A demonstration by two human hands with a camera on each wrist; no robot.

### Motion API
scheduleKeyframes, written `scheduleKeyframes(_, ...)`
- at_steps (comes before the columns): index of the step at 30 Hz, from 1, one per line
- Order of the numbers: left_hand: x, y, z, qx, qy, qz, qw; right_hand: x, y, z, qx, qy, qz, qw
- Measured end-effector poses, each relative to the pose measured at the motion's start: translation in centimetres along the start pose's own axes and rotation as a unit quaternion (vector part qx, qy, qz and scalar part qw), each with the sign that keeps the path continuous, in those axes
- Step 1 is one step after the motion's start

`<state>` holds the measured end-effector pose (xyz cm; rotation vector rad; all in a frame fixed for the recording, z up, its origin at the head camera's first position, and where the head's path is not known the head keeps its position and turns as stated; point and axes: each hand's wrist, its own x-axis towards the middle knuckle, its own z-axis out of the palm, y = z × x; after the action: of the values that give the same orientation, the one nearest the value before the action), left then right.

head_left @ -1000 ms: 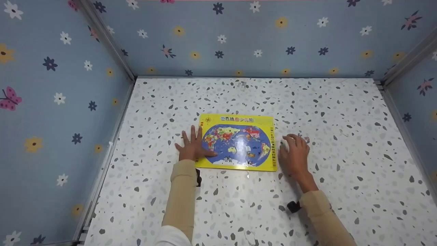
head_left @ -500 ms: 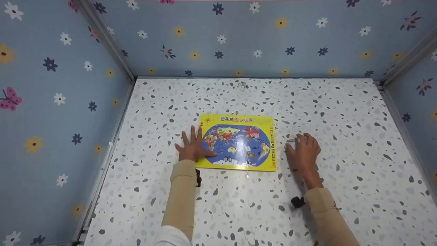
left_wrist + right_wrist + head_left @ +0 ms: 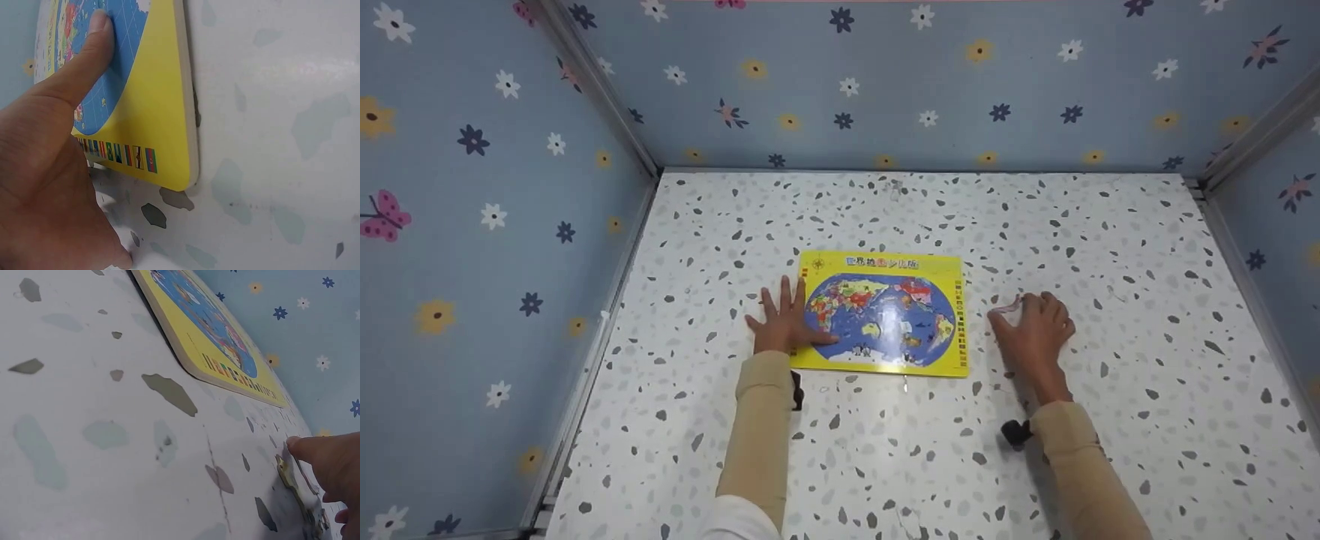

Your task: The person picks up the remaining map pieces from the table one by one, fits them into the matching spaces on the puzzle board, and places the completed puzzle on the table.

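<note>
A yellow-bordered world map puzzle board [image 3: 885, 322] lies flat on the speckled table. My left hand [image 3: 780, 324] rests on its left edge, fingers spread and thumb across the blue ocean, as the left wrist view shows with the thumb [image 3: 93, 53] on the printed map. To the right of the board, my right hand [image 3: 1033, 337] is low over the table, thumb and fingers curled around a thin pale puzzle piece [image 3: 1006, 307]. In the right wrist view, thin pieces with wavy edges [image 3: 289, 478] show below the thumb; the fingers hide the rest.
The white speckled table [image 3: 840, 214] extends around the board on all sides. Flower-patterned blue panels [image 3: 885, 90] stand at the back, left and right. A black wrist camera [image 3: 1016, 433] sits below the right hand.
My right hand has moved right, away from the board, and the pale piece now shows between its thumb and fingers. The left hand and the board have stayed in place.
</note>
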<state>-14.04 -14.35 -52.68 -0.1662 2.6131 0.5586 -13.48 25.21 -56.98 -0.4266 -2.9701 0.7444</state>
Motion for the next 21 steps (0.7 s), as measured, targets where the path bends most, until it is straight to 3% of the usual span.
scheduleKeyframes(13,-0.05,0.06,-0.11,0.001,-0.003,-0.003,1.0,0.27,-0.48,-0.09,-0.009,0.005,0.007,0.9999)
scheduleKeyframes(21,0.01,0.03,-0.05,0.003,-0.005,-0.001,1.0,0.36,-0.34,0.04,-0.013,0.02,-0.018,0.9996)
